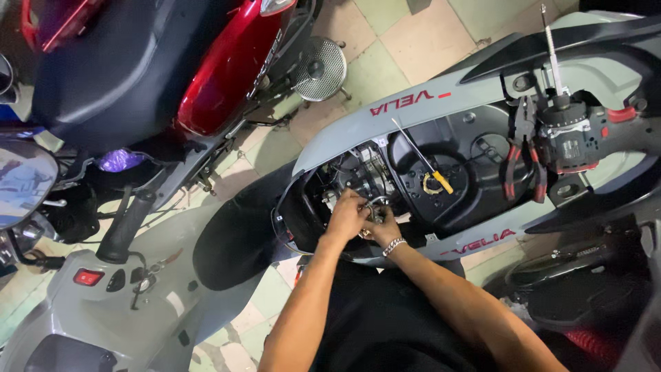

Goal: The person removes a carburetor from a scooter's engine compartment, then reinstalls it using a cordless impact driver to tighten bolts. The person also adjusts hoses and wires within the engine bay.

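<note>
At far left, a round mirror [24,180], cut off by the edge. Below it, a grey scooter front [89,313] with black handlebar grip [124,224] and a small red switch [88,277] beside black buttons. Above, a red motorcycle [227,69] with a black seat [117,62], and a round perforated metal stool [318,69] on the tiled floor [413,34].

In the middle, a grey scooter body [344,138] with its seat off, red lettering along the upper side panel and again, smaller, on the lower one. Inside the open bay [323,182], a tangle of wires and metal parts, too dark and crowded to sort out. Left hand [345,215] and right hand [382,227] pressed together at the bay's near edge, fingers curled shut around a small metal part [374,210], mostly hidden by the knuckles. Silver bracelet [393,246] on the right wrist.

Further right, a yellow-handled screwdriver [434,176] lying in the black tub [475,158], then red-and-black pliers [523,155], then a cordless driver [575,131] with a long bit resting on the frame. At far right, dark bodywork, cut off and indistinct.
</note>
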